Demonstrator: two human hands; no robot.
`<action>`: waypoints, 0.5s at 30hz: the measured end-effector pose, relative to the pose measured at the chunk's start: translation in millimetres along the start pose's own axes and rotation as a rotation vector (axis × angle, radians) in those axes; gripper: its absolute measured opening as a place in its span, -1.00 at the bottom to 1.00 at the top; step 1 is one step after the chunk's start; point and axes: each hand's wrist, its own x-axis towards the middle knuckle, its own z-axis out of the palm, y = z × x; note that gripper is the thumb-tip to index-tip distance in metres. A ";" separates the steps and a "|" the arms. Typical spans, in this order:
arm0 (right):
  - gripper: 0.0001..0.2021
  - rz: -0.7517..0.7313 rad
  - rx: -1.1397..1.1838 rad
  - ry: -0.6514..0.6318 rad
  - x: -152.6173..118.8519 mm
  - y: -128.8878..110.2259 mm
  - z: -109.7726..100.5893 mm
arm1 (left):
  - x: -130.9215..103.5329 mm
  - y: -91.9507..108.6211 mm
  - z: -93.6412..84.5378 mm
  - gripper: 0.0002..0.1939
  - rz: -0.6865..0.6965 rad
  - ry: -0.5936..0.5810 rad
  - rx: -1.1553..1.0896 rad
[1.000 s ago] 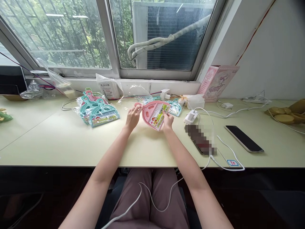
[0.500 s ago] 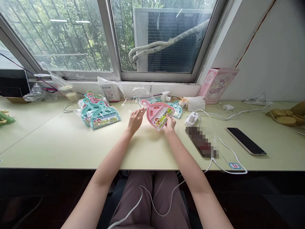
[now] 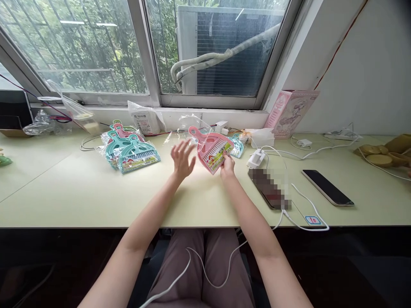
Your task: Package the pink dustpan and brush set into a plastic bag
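Note:
My right hand [image 3: 228,165] grips a pink dustpan and brush set [image 3: 210,146] by its lower right edge, thumb on the printed label. The set is tilted, its handle toward the upper left, and it is held above the table. Just left of it, my left hand [image 3: 183,160] is raised with fingers spread, holding nothing. Several wrapped dustpan sets, teal and pink, lie in a pile [image 3: 136,153] to the left. Another teal set [image 3: 236,146] lies behind the pink one, partly hidden by it.
On the pale green table [image 3: 80,192], a phone with a blurred screen [image 3: 268,188], a white charger [image 3: 256,158] and a second phone [image 3: 327,187] are at the right. A pink box [image 3: 290,113] stands by the window. A white cable hangs across my lap.
My left hand has moved off the handle end of the pink dustpan set, and its fingers have spread. The set stays in my right hand. The whole view has shifted slightly.

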 end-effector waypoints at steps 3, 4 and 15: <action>-0.83 -0.006 0.039 -0.009 7.5 1.0 -2.6 | 12.9 -13.2 -9.2 -0.41 -0.385 0.401 -0.252; -0.83 -0.002 0.046 -0.022 9.1 1.5 -3.0 | 19.3 -19.9 -14.0 -0.43 -0.525 0.452 -0.379; -0.79 0.069 -0.196 -0.374 -26.8 27.9 10.0 | 26.0 -8.0 -19.0 -0.35 -0.931 -0.206 -1.542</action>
